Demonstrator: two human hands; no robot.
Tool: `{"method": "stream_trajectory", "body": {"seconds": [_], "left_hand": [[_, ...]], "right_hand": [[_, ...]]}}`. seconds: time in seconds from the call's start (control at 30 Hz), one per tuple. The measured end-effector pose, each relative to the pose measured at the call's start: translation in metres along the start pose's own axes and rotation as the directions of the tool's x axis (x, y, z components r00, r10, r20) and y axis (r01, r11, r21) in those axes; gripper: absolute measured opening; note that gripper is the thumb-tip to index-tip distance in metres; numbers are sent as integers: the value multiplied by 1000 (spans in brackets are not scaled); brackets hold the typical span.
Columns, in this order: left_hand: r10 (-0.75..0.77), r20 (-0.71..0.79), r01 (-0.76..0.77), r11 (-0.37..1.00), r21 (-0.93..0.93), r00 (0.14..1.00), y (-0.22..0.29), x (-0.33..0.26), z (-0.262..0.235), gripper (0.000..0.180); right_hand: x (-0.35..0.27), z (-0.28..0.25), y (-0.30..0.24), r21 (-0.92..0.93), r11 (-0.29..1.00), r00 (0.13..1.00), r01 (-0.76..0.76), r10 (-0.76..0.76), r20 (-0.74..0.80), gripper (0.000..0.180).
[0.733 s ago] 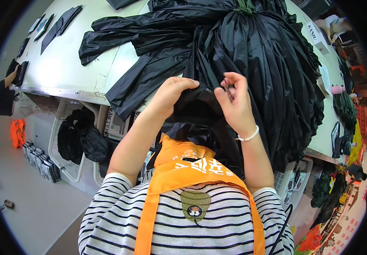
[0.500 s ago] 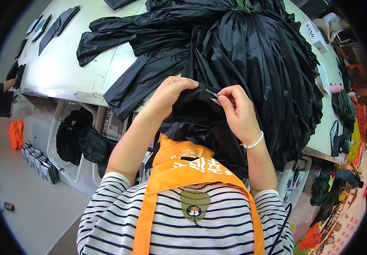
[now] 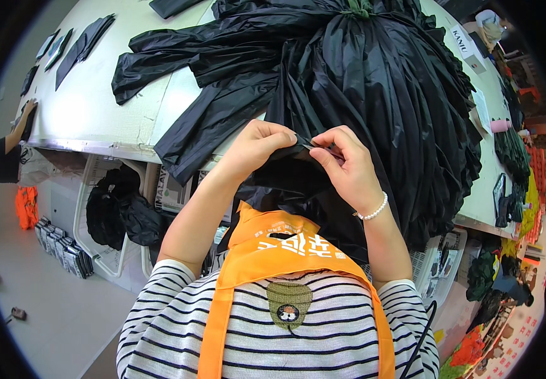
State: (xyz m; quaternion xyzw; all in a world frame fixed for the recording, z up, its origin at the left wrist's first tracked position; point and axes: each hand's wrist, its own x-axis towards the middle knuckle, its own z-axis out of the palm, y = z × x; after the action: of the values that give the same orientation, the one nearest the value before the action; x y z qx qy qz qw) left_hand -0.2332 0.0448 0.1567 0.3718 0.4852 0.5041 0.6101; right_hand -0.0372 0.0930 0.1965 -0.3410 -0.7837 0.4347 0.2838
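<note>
We have both hands up in front of the chest, right at the near edge of the desk (image 3: 90,120). The left hand (image 3: 257,145) is curled closed, its fingertips pinching a fold of the black fabric piece (image 3: 285,174). The right hand (image 3: 349,167) has come in from where it sat a moment ago: then it was apart from the left with fingers looser, and now its thumb and forefinger are nipped onto the same fold, touching the left fingertips. That closing-in suggests, to our eye, that the edge is being caught and lined up between the two pinches. The piece hangs off the desk's near edge against our orange apron (image 3: 273,252). Behind it on the desk lies the big heap of black fabric (image 3: 387,95), tied at the far end.
</note>
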Motion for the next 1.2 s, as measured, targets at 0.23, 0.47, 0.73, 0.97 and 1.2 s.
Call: {"method": "stream_trajectory", "body": {"seconds": [0.23,0.47,0.73,0.97,1.2], "left_hand": [[6,36,-6,1000,-2,999,-2,1,-7,19],[9,27,-8,999,-35,1000,-1,1,-3,19],[-43,21,44,997,-55,999,5,1,-4,23],[-89,14,86,986,143,996,14,6,-6,23],[-68,31,63,987,148,997,13,3,-6,22]], "right_hand": [[0,-6,-2,16,998,998,-55,54,43,16],[4,-1,0,67,998,999,-13,11,32,15],[2,-3,4,37,997,998,67,-67,2,16],[4,-4,-11,-124,979,987,162,-163,3,18],[4,-3,-4,-126,978,984,167,-174,-44,16]]}}
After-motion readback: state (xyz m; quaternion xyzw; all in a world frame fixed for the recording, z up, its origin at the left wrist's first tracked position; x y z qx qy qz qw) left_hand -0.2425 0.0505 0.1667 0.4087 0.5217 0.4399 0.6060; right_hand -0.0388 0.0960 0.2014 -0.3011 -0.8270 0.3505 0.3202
